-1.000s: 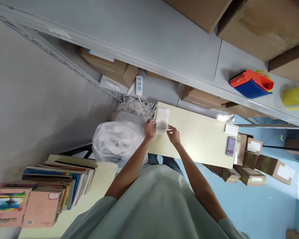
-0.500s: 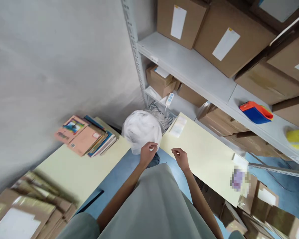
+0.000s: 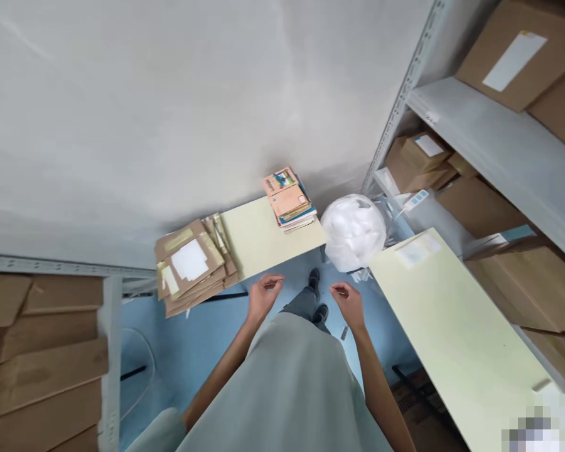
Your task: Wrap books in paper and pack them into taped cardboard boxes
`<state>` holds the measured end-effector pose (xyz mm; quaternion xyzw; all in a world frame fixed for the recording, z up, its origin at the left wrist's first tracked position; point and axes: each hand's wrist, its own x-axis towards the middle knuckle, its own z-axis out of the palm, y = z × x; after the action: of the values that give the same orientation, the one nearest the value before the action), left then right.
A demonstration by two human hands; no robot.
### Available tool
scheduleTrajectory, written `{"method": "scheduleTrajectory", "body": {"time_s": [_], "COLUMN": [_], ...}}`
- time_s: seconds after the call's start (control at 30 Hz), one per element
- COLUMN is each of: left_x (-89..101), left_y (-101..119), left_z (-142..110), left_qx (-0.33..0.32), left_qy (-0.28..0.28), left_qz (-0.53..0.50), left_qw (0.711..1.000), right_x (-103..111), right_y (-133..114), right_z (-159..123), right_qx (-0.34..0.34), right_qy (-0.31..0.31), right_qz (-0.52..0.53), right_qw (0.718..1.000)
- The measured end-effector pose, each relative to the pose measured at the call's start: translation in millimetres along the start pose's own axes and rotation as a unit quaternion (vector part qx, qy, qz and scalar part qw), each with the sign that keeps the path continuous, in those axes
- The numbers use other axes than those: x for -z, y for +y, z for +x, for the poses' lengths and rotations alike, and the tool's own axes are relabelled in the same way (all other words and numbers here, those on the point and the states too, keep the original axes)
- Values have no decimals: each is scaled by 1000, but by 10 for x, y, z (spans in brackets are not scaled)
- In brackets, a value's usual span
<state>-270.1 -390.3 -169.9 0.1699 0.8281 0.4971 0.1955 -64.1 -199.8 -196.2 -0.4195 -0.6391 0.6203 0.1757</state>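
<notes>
Between right table (image 3: 456, 314) and left table (image 3: 254, 235), bearing likely stiff cardboard stack (image 3: 195, 260) (grab opposite edges), sits white bag (image 3: 353, 232), probably light, soft, slippery, best gathered by upper folds; left hand (image 3: 262, 296), right hand (image 3: 348, 302) empty, loosely curled, apart.

Brown cartons (image 3: 49, 398) are stacked at eight o'clock. A labelled box (image 3: 518, 55) is shelved at two o'clock.

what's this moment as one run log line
left hand: nothing visible held | right hand: nothing visible held | books: stacked on table | white bag: beside that table
</notes>
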Motion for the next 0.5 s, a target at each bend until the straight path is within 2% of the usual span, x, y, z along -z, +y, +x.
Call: {"method": "scheduleTrajectory", "body": {"time_s": [0.13, 0.27, 0.4, 0.5], "left_x": [393, 724, 1154, 1537], "left_y": [-197, -496, -911, -1222], "left_z": [-122, -169, -22, 215], "left_qx": [27, 45, 81, 80], "left_qy": [52, 87, 79, 53], "left_qz": [7, 17, 75, 190], "left_qw": [998, 995, 991, 977], "right_x": [-270, -508, -810, -1079], "right_y": [-38, -99, -174, -233], "right_z": [-135, -254, -351, -431], "right_qx": [7, 19, 26, 33], "right_qy": [-45, -84, -93, -84], "right_qz": [-7, -32, -50, -63], "right_qw": [999, 996, 994, 994]}}
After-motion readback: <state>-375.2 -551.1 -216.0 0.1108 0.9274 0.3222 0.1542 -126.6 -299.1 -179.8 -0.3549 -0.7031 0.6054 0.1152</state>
